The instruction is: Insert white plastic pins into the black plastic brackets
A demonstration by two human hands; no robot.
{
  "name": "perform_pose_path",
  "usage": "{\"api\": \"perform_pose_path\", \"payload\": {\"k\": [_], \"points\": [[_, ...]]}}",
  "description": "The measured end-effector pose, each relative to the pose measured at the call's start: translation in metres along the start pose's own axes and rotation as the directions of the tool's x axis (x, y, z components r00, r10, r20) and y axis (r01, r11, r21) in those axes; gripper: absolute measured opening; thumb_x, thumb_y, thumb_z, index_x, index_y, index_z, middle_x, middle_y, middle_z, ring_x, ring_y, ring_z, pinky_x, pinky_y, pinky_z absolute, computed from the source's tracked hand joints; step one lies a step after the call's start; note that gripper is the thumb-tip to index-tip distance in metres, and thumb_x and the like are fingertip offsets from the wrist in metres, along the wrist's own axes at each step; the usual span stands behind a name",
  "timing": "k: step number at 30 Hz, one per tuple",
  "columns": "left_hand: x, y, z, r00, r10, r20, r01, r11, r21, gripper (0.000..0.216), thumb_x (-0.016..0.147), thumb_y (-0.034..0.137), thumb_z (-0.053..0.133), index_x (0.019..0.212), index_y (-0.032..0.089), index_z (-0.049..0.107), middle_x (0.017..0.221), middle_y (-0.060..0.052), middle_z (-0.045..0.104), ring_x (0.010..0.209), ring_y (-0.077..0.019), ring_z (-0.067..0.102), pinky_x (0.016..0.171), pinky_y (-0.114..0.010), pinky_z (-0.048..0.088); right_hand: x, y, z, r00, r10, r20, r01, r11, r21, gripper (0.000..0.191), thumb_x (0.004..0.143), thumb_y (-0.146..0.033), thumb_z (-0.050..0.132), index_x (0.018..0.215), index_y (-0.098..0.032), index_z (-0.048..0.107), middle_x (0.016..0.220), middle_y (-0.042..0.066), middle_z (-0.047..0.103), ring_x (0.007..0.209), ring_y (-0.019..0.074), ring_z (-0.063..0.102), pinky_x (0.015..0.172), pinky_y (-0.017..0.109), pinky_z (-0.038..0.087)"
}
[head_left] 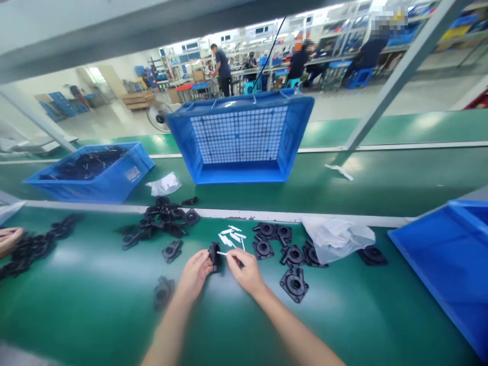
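My left hand [198,272] grips a black plastic pump housing [214,257], turned on edge above the green table. Between the fingertips of my right hand [244,267] is a thin white rod [222,253]. The rod points left, its far end at the face of the housing; whether it sits inside a hole I cannot tell. Just beyond my hands lies a small pile of loose white rods [227,239]. Several more black housings [294,284] lie to the right, and a heap of them [163,216] lies to the left.
A blue crate [238,173] stands tipped toward me at the back. Another blue crate [95,185], full of black parts, stands at left; a third [450,254] at right. A plastic bag [339,239] lies over some housings. Another person's hand [9,240] shows at far left.
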State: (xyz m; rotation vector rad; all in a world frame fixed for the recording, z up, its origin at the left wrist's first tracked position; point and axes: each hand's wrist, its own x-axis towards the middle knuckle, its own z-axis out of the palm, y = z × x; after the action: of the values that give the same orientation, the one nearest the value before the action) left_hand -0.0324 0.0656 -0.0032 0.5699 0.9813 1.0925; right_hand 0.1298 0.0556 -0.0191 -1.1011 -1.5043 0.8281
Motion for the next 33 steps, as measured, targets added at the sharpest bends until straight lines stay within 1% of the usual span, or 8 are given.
{"api": "perform_pose_path", "payload": {"k": [5,10,14,19,23,28,30,33], "points": [[-0.0022,-0.0015,0.0020,0.999,0.016,-0.029,-0.014,0.998,0.065,0.043,0.059,0.040,0.083,0.086,0.011,0.067,0.075,-0.006,0.066,0.069,-0.0136,0.061,0.061,-0.020,0.051,-0.0019,0.0013,0.0010,1.000,-0.009,-0.008,0.009,1.000,-0.016,0.024,0.089,-0.028,0.047,0.074,-0.019,0.063,0.063,0.000,0.054,0.055,0.0116,0.048,0.053,0.023,0.035],[-0.0034,0.0010,0.0005,0.999,0.053,-0.009,-0.051,0.987,0.156,0.043,0.059,0.044,0.082,0.087,0.014,0.068,0.080,-0.007,0.068,0.072,-0.0160,0.062,0.061,-0.021,0.052,-0.0012,0.0009,0.0016,0.999,0.001,-0.039,-0.002,1.000,-0.025,0.024,0.088,-0.027,0.045,0.073,-0.019,0.062,0.063,0.000,0.056,0.057,0.0120,0.049,0.052,0.022,0.034],[-0.0063,0.0027,0.0005,0.998,0.054,0.012,-0.055,0.963,0.264,0.042,0.060,0.044,0.081,0.084,0.012,0.069,0.075,-0.008,0.067,0.070,-0.0165,0.062,0.063,-0.023,0.051,-0.0012,0.0014,0.0019,0.999,0.015,-0.034,-0.015,1.000,-0.017,0.025,0.088,-0.027,0.045,0.072,-0.018,0.062,0.065,0.000,0.059,0.059,0.0128,0.052,0.053,0.022,0.035],[-0.0075,-0.0046,0.0014,0.985,0.164,-0.057,-0.135,0.928,0.347,0.050,0.054,0.050,0.081,0.083,0.010,0.069,0.075,-0.010,0.067,0.070,-0.0207,0.062,0.061,-0.026,0.051,-0.0022,0.0047,0.0030,1.000,-0.011,-0.029,0.010,1.000,-0.030,0.026,0.087,-0.026,0.044,0.067,-0.018,0.058,0.060,-0.001,0.056,0.057,0.0118,0.050,0.054,0.022,0.034],[-0.0074,-0.0043,0.0024,0.979,0.195,-0.060,-0.168,0.935,0.312,0.048,0.056,0.050,0.079,0.083,0.011,0.067,0.077,-0.008,0.065,0.069,-0.0212,0.062,0.061,-0.028,0.052,-0.0034,0.0041,0.0055,0.997,-0.072,-0.007,0.071,0.994,-0.088,0.027,0.085,-0.021,0.045,0.059,-0.018,0.051,0.056,-0.003,0.049,0.053,0.0097,0.046,0.052,0.022,0.031],[-0.0061,0.0033,0.0014,0.979,0.181,0.096,-0.197,0.961,0.192,0.034,0.069,0.042,0.074,0.086,0.015,0.064,0.081,-0.004,0.062,0.075,-0.0176,0.059,0.064,-0.025,0.051,-0.0054,-0.0007,0.0054,0.995,-0.087,0.048,0.090,0.993,-0.076,0.027,0.085,-0.021,0.045,0.059,-0.018,0.049,0.056,-0.003,0.046,0.053,0.0093,0.043,0.053,0.023,0.030],[-0.0039,0.0032,-0.0006,0.979,0.154,0.133,-0.171,0.977,0.127,0.034,0.073,0.043,0.071,0.090,0.015,0.062,0.082,-0.005,0.062,0.077,-0.0184,0.060,0.066,-0.027,0.051,-0.0051,0.0000,0.0050,0.995,-0.064,0.071,0.068,0.996,-0.050,0.026,0.086,-0.022,0.045,0.060,-0.018,0.050,0.057,-0.003,0.045,0.054,0.0096,0.041,0.053,0.023,0.029],[-0.0012,0.0015,-0.0036,0.985,0.116,0.126,-0.125,0.990,0.072,0.039,0.077,0.045,0.068,0.099,0.014,0.058,0.092,-0.008,0.065,0.076,-0.0195,0.062,0.068,-0.031,0.053,-0.0033,0.0022,0.0049,0.994,-0.046,0.098,0.049,0.998,-0.028,0.024,0.087,-0.023,0.046,0.064,-0.018,0.052,0.058,-0.003,0.045,0.054,0.0099,0.040,0.054,0.024,0.028]]}}
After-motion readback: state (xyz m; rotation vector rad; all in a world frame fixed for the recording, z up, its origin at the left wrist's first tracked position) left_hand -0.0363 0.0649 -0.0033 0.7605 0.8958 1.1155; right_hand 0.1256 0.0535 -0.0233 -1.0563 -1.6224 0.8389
